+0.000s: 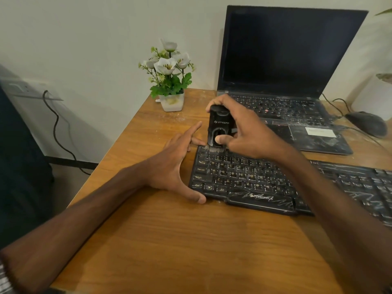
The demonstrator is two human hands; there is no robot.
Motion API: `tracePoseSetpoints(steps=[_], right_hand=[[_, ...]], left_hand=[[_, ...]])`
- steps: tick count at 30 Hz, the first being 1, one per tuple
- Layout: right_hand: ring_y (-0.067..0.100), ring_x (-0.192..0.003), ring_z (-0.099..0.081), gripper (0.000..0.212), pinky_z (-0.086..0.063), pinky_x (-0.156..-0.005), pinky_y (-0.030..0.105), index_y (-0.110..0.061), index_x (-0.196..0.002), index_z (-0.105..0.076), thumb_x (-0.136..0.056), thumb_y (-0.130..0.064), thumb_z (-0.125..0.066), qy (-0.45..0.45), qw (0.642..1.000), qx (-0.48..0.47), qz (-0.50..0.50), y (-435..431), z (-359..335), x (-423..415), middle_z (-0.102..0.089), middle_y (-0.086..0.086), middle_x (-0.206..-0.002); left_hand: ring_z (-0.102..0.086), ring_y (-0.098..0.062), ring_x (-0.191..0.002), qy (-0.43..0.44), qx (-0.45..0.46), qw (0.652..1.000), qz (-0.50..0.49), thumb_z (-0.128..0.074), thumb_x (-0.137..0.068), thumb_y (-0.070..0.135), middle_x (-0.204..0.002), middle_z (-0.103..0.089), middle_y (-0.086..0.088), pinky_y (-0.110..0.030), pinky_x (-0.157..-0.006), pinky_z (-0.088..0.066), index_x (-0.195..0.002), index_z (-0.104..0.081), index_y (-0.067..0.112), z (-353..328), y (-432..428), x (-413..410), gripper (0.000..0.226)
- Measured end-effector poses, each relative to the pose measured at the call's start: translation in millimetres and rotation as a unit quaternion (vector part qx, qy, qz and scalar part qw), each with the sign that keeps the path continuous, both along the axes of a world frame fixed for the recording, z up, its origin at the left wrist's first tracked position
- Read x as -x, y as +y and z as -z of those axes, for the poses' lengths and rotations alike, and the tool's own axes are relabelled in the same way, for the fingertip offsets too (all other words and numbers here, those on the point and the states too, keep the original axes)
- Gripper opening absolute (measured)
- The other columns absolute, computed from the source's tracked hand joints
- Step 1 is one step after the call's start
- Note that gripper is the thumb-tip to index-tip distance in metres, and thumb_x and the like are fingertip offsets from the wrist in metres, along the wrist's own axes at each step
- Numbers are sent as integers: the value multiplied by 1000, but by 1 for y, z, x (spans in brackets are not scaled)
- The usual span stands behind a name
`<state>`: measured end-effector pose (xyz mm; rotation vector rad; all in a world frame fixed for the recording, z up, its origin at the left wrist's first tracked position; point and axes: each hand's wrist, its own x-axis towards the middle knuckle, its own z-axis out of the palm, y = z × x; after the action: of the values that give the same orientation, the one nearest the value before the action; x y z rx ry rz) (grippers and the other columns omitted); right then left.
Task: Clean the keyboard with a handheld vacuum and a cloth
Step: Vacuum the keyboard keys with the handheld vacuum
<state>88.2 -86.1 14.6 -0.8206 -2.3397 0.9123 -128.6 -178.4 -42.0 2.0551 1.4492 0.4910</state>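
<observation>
The right hand (239, 128) grips a handheld vacuum (218, 128) upright, brush on the keyboard's (265, 181) far-left corner. Its long axis runs rightward. The left hand (176, 166), fingers spread, steadies its left end.

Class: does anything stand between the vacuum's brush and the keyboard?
Nothing visible. The right hand holds the vacuum, its brush on the keyboard at the top-left keys; the left hand rests at the left edge.
</observation>
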Motion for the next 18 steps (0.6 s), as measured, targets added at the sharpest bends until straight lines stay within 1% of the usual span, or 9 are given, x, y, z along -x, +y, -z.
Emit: tracePoseSetpoints(steps=[4, 5, 8, 10, 12, 13, 15, 17, 18], right_hand=[[13, -114, -59, 63, -62, -78, 27, -33, -125, -48, -81, 2, -76, -8, 1000, 28, -4, 9, 0, -18, -54, -11, -124], [11, -115, -59, 64, -61, -78, 25, -34, -125, -48, -81, 1, -76, -15, 999, 30, -5, 11, 0, -23, -54, -11, -124], [12, -115, -61, 65, -62, -84, 35, -36, -125, -48, -81, 1, -77, -43, 998, 47, -7, 14, -3, -36, -58, -11, -122], [13, -114, -62, 66, -61, -87, 41, -38, -126, -48, -81, 1, -77, -82, 996, 44, -8, 16, -10, -46, -58, -9, -122], [14, -114, -61, 68, -61, -87, 42, -37, -128, -47, -81, 0, -78, -120, 993, 13, -6, 16, -20, -51, -58, -8, -123], [14, -114, -60, 67, -61, -86, 40, -36, -128, -46, -81, -1, -77, -119, 993, -10, -3, 15, -24, -50, -57, -8, -123], [15, -116, -58, 64, -62, -82, 39, -35, -126, -47, -81, -1, -76, -64, 998, -28, -3, 9, -26, -43, -56, -9, -124], [18, -118, -58, 63, -63, -77, 39, -35, -124, -48, -81, 3, -75, -8, 1000, 11, -3, 2, -18, -33, -55, -8, -126], [20, -117, -59, 63, -64, -76, 39, -36, -124, -47, -82, 3, -74, -7, 1000, 18, 0, 0, -12, -29, -55, -7, -127]], left_hand=[[-22, 1, -139, 7, -9, 1000, 4, -97, -45, 68, -137, -11, 56, -41, -122, -28, -162, 14, 42, 1, 1, 1, 163], [-23, 0, -139, 8, -10, 1000, 4, -96, -45, 68, -139, -13, 54, -42, -122, -29, -163, 13, 42, 1, 1, 1, 162], [-28, -6, -141, 11, -12, 1000, 3, -90, -44, 75, -149, -29, 29, -48, -123, -31, -163, 10, 41, 3, 1, 3, 159], [-28, -4, -140, 15, -11, 1000, 3, -89, -44, 76, -146, -28, 33, -46, -122, -31, -163, 8, 42, 3, 1, 3, 158], [-28, -3, -137, 19, -11, 1000, 3, -91, -45, 73, -142, -25, 35, -44, -120, -32, -163, 6, 43, 4, 1, 3, 156], [-27, -2, -136, 22, -13, 1000, 3, -92, -45, 72, -142, -24, 33, -42, -119, -32, -163, 5, 44, 4, 1, 3, 155], [-27, 0, -134, 26, -16, 1000, 5, -93, -46, 69, -141, -23, 36, -39, -117, -32, -163, 4, 44, 3, 1, 2, 153], [-27, 1, -132, 28, -22, 999, 7, -92, -47, 68, -137, -15, 47, -36, -115, -32, -163, 3, 44, 2, 1, 2, 152], [-27, 1, -131, 30, -25, 999, 9, -92, -47, 69, -136, -13, 50, -36, -115, -32, -163, 2, 44, 2, 1, 2, 152]])
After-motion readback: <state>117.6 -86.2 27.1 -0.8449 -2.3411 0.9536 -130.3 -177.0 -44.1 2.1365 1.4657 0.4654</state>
